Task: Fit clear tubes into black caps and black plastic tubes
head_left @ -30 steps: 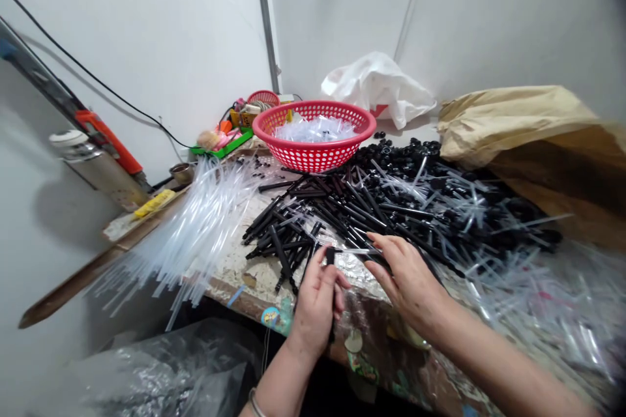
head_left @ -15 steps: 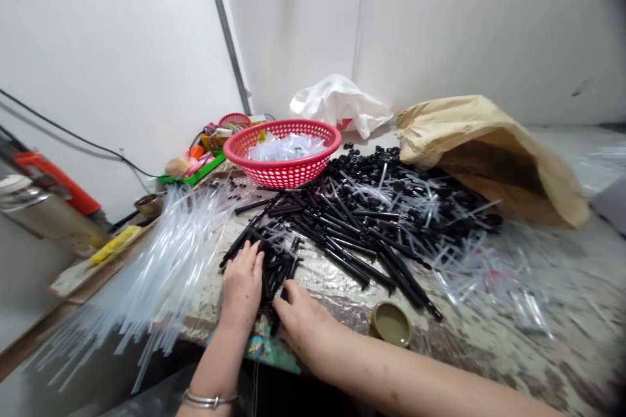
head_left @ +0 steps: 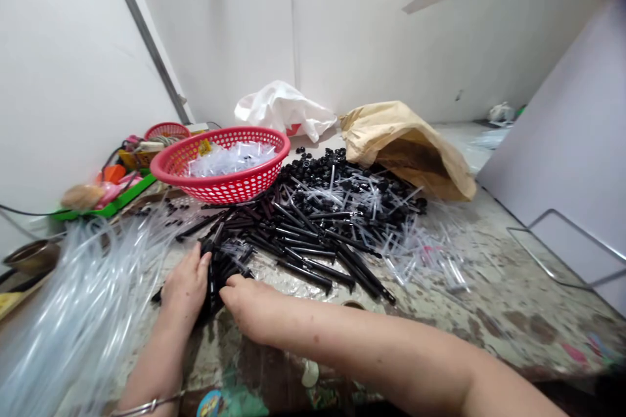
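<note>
My left hand (head_left: 186, 281) is closed around the left side of a bunch of black tubes (head_left: 215, 273) near the table's front edge. Against the bunch's right side rests my right hand (head_left: 247, 303), its fingers curled in. A few clear pieces lie on top of the bunch. Just beyond, a pile of black tubes (head_left: 313, 251) spreads over the table. Behind it are small black parts (head_left: 323, 166) mixed with short clear tubes (head_left: 374, 199). Long clear tubes (head_left: 83, 300) lie left of my left hand.
A red basket (head_left: 229, 192) of clear pieces stands behind my hands. Farther back are a white bag (head_left: 283, 107) and an open brown paper bag (head_left: 415, 143). A green tray (head_left: 122, 199) is at left, a brown bowl (head_left: 33, 256) near it. At right stands a pale panel (head_left: 572, 143) with a metal wire frame (head_left: 552, 280).
The view has swung to the right, so things appear farther left. Both hands have stayed at the black bunch. The fan and the pale panel have come into view, and my right forearm covers most of the small cup.
</note>
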Demonstrator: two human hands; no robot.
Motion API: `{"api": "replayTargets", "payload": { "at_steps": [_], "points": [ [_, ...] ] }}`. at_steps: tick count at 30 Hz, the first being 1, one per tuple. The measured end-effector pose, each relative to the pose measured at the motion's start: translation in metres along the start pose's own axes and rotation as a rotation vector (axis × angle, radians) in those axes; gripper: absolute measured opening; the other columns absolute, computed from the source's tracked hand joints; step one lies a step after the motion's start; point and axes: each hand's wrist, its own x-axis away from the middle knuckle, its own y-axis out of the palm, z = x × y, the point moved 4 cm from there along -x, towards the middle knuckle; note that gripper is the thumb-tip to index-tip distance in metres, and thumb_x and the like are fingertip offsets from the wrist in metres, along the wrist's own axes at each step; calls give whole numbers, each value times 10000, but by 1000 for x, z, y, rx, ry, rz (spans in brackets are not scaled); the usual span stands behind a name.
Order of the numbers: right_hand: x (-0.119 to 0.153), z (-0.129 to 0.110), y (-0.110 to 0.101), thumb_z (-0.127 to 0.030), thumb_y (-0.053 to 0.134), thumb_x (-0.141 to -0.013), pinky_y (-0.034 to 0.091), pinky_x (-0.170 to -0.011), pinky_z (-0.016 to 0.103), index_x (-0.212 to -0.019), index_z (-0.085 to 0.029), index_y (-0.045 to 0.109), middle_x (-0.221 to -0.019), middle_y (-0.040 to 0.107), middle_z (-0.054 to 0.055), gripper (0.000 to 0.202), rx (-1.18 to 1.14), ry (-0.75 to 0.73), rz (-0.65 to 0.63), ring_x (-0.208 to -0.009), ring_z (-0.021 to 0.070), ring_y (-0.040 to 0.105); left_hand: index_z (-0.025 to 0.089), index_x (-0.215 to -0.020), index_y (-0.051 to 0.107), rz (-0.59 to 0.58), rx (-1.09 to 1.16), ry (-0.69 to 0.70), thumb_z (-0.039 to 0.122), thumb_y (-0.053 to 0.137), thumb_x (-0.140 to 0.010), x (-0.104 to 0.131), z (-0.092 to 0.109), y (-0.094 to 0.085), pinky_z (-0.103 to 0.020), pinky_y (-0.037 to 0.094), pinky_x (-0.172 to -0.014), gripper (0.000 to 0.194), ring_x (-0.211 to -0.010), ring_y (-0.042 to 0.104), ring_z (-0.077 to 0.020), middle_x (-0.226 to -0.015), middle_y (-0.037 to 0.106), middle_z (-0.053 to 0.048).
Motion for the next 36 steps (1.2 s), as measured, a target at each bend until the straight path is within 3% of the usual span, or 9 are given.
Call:
{"api": "replayTargets", "payload": {
  "at_steps": [6,10,14,18,23,26,29,32,36],
  "points": [
    [80,98,-53,-234,444,-870,428,-746,254,-939,-193,638,-957,609,60,211,77,413,175,-880,169,564,7,-1256,490,55,10,-67,421,304,-869,9,0,-12,-479,370,-989,596,-1177,481,-350,-1255,532,-231],
    [121,160,-59,-172,461,-848,403,-821,314,-960,-135,636,-1007,585,132,211,140,595,242,-978,224,521,74,-1220,533,346,127,10,425,339,-881,33,37,-40,-447,375,-993,525,-1153,504,-307,-1226,566,-183],
    [127,179,-55,-137,496,-815,397,-833,319,-923,-132,643,-968,608,128,183,129,619,279,-964,227,524,133,-1166,571,494,336,100,388,431,-877,65,87,-53,-377,404,-973,410,-1055,565,-236,-1122,619,-130],
    [129,154,-70,-196,453,-865,399,-859,311,-1063,-123,592,-1051,602,122,253,72,581,370,-985,201,531,176,-1228,513,237,681,112,371,487,-862,90,127,-37,-382,429,-953,415,-1001,600,-218,-1127,619,-102],
    [142,71,-60,-210,512,-825,445,-739,240,-963,-159,629,-930,643,47,187,-366,253,388,-839,145,579,201,-1370,322,-273,1121,-18,384,491,-868,117,177,-11,-357,377,-1008,561,-1120,544,-195,-1212,594,-94],
    [155,52,-48,-182,480,-844,450,-731,235,-852,-143,652,-890,650,49,176,-539,168,383,-812,137,590,213,-1344,366,-345,1197,-106,372,552,-835,127,191,-8,-316,422,-953,565,-1025,591,-178,-1056,660,-64],
    [176,88,-49,-257,450,-889,452,-726,240,-900,-168,667,-876,656,38,235,-511,289,408,-811,135,593,235,-1268,443,-276,1308,-157,379,585,-806,127,183,-9,-258,527,-708,504,-770,636,-145,-919,654,-28],
    [197,152,-60,-201,460,-877,431,-761,264,-930,-159,677,-898,638,72,228,-82,515,421,-839,157,562,222,-1162,503,-242,1347,-224,393,601,-785,126,163,-5,-146,394,-372,426,-498,530,-74,-849,634,-19],
    [204,204,-63,-85,482,-813,388,-776,303,-934,-199,703,-949,592,108,277,218,632,377,-932,224,494,183,-1024,556,-347,1323,-325,406,628,-759,133,148,12,-111,265,-313,354,-428,419,-20,-922,635,-46]
  ]
}}
